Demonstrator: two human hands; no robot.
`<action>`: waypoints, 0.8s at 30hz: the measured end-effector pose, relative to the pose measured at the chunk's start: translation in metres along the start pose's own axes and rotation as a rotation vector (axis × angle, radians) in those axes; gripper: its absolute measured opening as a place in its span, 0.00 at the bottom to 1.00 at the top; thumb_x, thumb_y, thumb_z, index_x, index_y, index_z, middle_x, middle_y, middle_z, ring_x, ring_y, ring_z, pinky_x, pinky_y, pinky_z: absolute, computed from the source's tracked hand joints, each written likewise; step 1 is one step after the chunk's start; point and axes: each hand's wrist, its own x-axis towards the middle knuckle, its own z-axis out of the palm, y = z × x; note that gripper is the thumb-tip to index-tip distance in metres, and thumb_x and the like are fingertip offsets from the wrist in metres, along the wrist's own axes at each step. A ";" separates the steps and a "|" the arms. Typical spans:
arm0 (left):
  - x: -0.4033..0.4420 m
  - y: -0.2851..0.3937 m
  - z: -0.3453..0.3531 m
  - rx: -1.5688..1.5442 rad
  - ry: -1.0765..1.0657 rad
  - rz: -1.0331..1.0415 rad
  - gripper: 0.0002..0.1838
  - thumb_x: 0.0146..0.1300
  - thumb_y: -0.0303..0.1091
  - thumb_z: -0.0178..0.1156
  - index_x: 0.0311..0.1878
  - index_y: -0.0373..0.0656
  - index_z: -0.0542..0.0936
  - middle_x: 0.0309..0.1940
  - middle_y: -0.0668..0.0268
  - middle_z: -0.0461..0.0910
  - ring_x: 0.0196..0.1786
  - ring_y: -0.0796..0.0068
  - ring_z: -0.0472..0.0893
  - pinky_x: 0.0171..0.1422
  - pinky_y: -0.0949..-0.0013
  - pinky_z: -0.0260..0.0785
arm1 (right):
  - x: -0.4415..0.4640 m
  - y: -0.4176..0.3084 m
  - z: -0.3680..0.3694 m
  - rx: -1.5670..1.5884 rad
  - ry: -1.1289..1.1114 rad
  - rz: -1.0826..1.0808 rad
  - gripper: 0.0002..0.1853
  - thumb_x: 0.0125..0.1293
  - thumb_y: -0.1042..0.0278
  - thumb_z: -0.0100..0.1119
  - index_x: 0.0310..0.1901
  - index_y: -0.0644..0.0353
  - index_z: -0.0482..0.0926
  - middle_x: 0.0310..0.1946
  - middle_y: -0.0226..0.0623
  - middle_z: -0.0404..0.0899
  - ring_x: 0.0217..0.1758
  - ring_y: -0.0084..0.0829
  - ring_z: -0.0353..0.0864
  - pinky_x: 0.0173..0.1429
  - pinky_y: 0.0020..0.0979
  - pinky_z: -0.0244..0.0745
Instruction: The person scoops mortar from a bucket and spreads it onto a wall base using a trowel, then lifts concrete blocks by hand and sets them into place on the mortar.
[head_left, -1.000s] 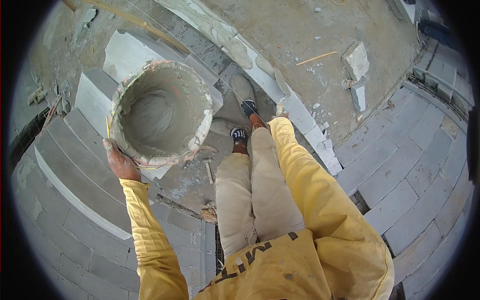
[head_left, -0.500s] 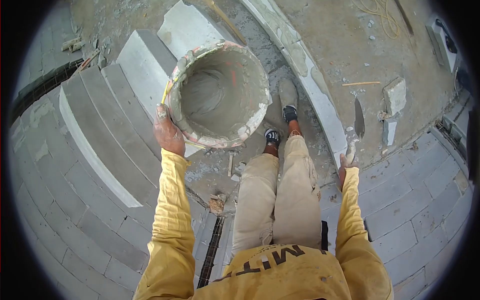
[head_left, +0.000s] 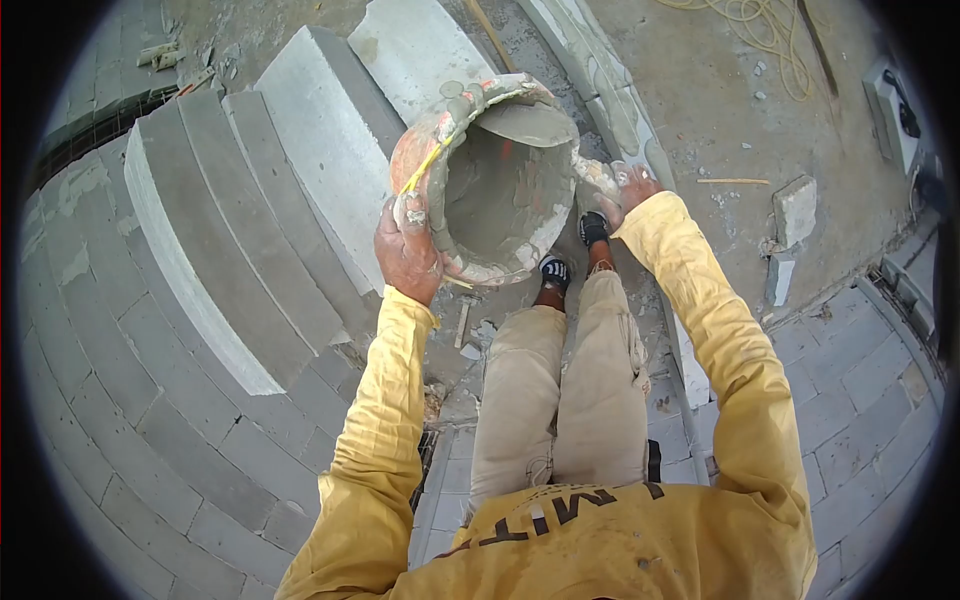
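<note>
My left hand (head_left: 408, 252) is closed on the near-left rim of a mortar-crusted bucket (head_left: 412, 160), by its yellow handle. The bucket leans with its mouth toward me, and grey wet mortar (head_left: 490, 205) coats its inside. In my right hand (head_left: 632, 190), at the bucket's right side, is the crusted handle of a trowel (head_left: 530, 124). Its blade lies across the upper part of the bucket's mouth, with grey mortar on it. A curved concrete kerb (head_left: 630, 115), smeared with mortar on top, runs behind my right hand.
Large concrete kerb blocks (head_left: 320, 140) lie side by side on the left. Broken concrete pieces (head_left: 795, 212) and a thin stick (head_left: 733, 181) are on the ground at right. A yellow hose (head_left: 765, 25) coils at the top right. Grey pavers (head_left: 150, 400) cover the near ground.
My right hand has brought the trowel up and left from beside the kerb into the bucket's mouth. My left hand has tilted the bucket, which now sits further right in view.
</note>
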 end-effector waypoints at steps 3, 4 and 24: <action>-0.005 0.002 0.000 -0.044 -0.011 -0.044 0.34 0.66 0.64 0.52 0.47 0.35 0.76 0.30 0.66 0.75 0.28 0.79 0.74 0.27 0.74 0.68 | 0.039 0.035 0.088 0.025 -0.128 0.264 0.30 0.65 0.43 0.49 0.58 0.61 0.72 0.59 0.52 0.72 0.62 0.55 0.71 0.65 0.49 0.64; -0.004 -0.002 -0.002 -0.014 -0.030 -0.048 0.33 0.66 0.63 0.52 0.47 0.35 0.76 0.30 0.65 0.76 0.29 0.76 0.75 0.30 0.72 0.69 | 0.028 0.020 0.082 0.208 -0.204 0.517 0.31 0.66 0.41 0.46 0.59 0.59 0.73 0.60 0.51 0.71 0.63 0.55 0.70 0.67 0.49 0.62; 0.011 -0.002 0.006 0.226 -0.144 0.097 0.30 0.68 0.60 0.49 0.40 0.36 0.77 0.24 0.67 0.71 0.25 0.79 0.69 0.29 0.73 0.63 | -0.115 -0.020 0.019 1.809 -1.339 0.350 0.13 0.64 0.58 0.64 0.44 0.51 0.72 0.24 0.28 0.71 0.14 0.20 0.63 0.14 0.23 0.54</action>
